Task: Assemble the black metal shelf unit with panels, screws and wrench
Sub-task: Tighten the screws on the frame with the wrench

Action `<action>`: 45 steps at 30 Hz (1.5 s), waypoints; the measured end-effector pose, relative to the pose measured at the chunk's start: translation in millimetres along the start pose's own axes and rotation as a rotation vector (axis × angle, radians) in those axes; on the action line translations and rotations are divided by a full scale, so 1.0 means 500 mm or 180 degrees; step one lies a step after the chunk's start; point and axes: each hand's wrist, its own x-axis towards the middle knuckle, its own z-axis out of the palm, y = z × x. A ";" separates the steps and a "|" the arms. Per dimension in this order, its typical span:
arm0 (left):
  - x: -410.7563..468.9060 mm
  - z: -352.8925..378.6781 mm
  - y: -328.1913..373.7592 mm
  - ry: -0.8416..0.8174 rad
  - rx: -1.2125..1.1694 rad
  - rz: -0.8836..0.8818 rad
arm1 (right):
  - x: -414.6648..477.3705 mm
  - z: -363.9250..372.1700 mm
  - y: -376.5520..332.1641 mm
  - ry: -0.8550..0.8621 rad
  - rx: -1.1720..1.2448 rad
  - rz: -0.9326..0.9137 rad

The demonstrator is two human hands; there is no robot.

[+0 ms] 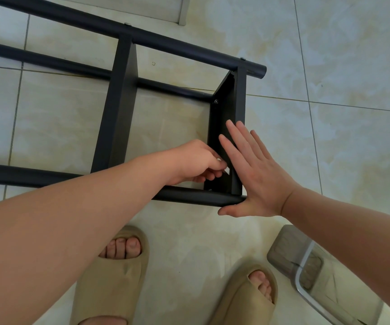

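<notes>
Black metal shelf unit (119, 109) lies on its side on the floor (330, 66), which is glossy cream tile with pale marbling and thin grout lines. Its frame is made of round, matt tubes. The far tube (166, 43) runs diagonally across the top and ends in a blunt cut, and the near tube (189, 195) runs along the bottom just above the feet. Flat sheet panels with folded edges stand on edge between the tubes. The end panel (227, 99) shows a small screw head (216, 101) near its upper corner and another (210, 190) by the near tube.

The left hand (196, 160) reaches inside the frame. Its fingers are curled, with the tips bunched against the lower inner corner of the end panel. I cannot tell whether they pinch anything. The right hand (257, 179) lies flat and open against the outer edge of that panel, holding nothing. Its fingers are straight and slightly spread, and its thumb sits at the end of the near tube.

A small ring-shaped piece (153, 63) lies on the tile between the two panels. Two tan foam slippers (116, 273) with soft rounded toes stand below the frame. A clear plastic container (306, 273) with rounded corners sits at lower right.
</notes>
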 end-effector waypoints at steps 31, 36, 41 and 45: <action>-0.018 -0.008 -0.008 -0.0422 0.1065 0.0117 | -0.001 0.004 0.002 0.0063 0.0058 -0.0007; -0.021 -0.007 -0.008 -0.0550 0.1326 0.0162 | 0.000 0.005 0.002 0.0073 0.0068 -0.0002; -0.019 -0.013 -0.012 -0.0395 0.0985 0.0155 | -0.001 0.004 0.002 0.0070 0.0110 -0.0004; -0.015 -0.016 -0.015 -0.0152 0.0840 0.0061 | -0.001 0.004 0.002 0.0064 0.0096 -0.0010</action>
